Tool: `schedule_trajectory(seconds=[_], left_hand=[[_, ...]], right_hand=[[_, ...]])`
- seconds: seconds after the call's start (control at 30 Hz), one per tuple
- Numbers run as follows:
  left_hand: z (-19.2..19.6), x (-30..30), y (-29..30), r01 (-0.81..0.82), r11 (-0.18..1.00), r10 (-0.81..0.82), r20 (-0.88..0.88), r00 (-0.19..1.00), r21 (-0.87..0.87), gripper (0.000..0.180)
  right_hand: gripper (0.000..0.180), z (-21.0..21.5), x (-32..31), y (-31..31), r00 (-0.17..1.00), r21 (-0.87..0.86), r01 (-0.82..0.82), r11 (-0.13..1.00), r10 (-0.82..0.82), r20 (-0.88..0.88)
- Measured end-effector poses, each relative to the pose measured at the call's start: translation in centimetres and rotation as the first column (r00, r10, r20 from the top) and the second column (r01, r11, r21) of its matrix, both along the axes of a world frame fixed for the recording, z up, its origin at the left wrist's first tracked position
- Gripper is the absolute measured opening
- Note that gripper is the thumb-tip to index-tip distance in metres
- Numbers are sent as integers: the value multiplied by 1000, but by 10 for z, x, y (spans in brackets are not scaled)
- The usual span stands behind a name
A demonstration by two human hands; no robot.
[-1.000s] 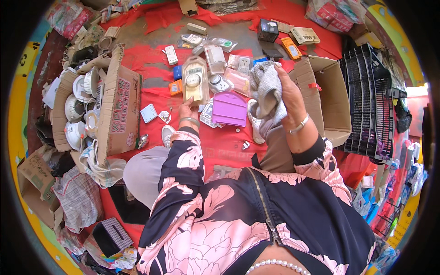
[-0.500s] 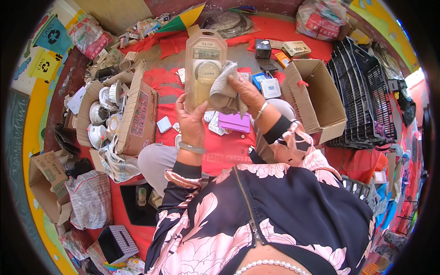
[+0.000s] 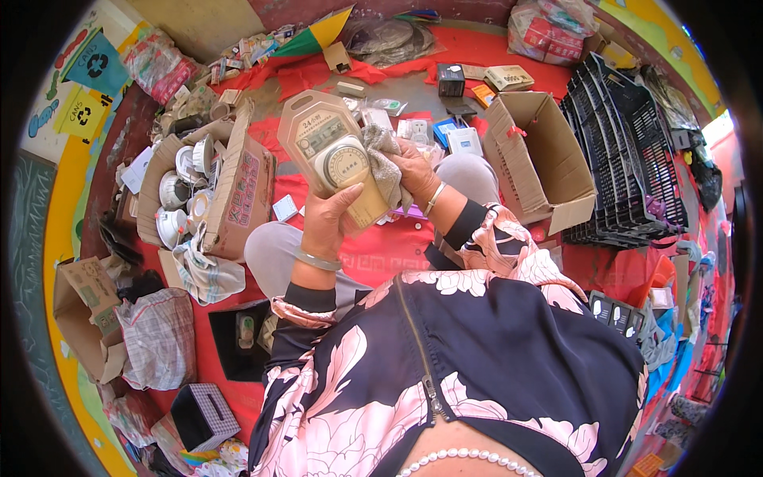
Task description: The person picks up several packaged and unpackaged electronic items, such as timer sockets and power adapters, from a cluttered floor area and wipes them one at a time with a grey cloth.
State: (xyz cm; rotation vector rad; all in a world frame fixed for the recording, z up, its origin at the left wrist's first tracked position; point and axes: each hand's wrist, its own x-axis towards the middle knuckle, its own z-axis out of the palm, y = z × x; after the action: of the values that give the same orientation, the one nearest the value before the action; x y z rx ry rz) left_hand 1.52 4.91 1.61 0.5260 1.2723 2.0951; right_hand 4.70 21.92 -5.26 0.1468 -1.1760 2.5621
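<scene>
My left hand grips the lower left edge of a clear plastic blister pack, its thumb lying across the front. Inside the pack sits a round dial timer with a printed card above it. The pack is held up over my lap, its top leaning left. In my right hand a crumpled grey-beige cloth is bunched up and lies against the pack's right edge. The cloth hides part of that edge and some of my fingers.
On the left stands a cardboard box of white round light fittings. An open cardboard box and black plastic crates are on the right. White switch plates and small boxes lie on the red sheet ahead, and a black bin sits lower left.
The pack has come down and left, and its top now tilts left instead of standing straight. My right hand and the cloth have shifted slightly, with the cloth still at the pack's right side.
</scene>
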Motion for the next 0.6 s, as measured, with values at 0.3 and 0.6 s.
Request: schedule_trajectory(seconds=[0.3, 0.6], left_hand=[[-3, 1, -7, -96, 992, 90, -74, 993, -84, 48], [-32, 3, 3, -156, 984, 115, -356, 928, -89, 51]], right_hand=[[44, 43, 11, 5, 956, 152, 264, 952, -279, 88], [64, 55, 0, -51, 697, 848, 527, 53, -598, -396]])
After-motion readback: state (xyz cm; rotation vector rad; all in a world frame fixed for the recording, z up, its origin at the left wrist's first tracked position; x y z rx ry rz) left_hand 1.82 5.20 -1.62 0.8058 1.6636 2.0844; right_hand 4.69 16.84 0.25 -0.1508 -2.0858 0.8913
